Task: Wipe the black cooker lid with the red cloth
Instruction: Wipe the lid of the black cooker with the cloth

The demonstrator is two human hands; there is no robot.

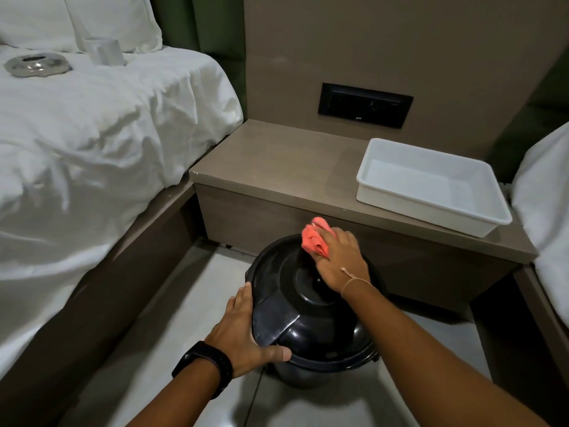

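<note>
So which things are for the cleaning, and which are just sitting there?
For the cleaning: red cloth, black cooker lid, right hand, left hand.

Just sitting there: white tray, metal dish, white cup, bed.

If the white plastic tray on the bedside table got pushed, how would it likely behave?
The white plastic tray looks empty and thin-walled, so it is probably light and would slide easily on the smooth bedside table. Its low, wide shape makes tipping unlikely. One corner sits at the table's front edge, so a forward push might send it off.
</note>
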